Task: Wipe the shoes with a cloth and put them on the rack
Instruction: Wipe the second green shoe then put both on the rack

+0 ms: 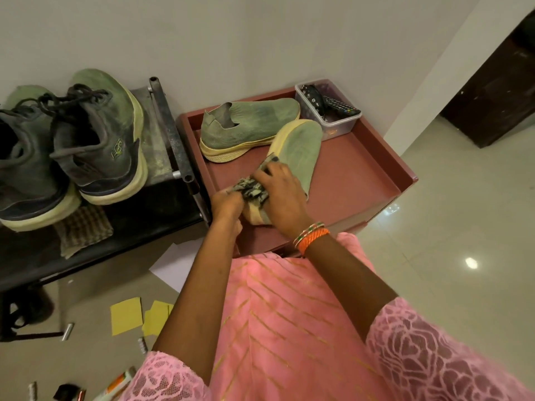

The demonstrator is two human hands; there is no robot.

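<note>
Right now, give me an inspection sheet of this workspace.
Surface: red tray-top stand beside dark rack.
Job's things: slip-on shoe being wiped with patterned cloth; its mate lies on the stand; laced sneakers on the rack.
Clutter: plastic box, yellow papers on floor.
Grippers: left hand grips the cloth; right hand holds the shoe.
Cables: nothing seen.
Surroundings: white wall, tiled floor.

Heel end of the held shoe (pixel 295 157) hidden under the right hand (pixel 279 192), left hand (pixel 225 202) and cloth (pixel 250 191). Leftmost dark sneaker (pixel 20 169) cut off by the frame's left edge. Rack (pixel 130 221) lower level in shadow, contents unreadable. Plastic box (pixel 341 123) contents unclear.
</note>
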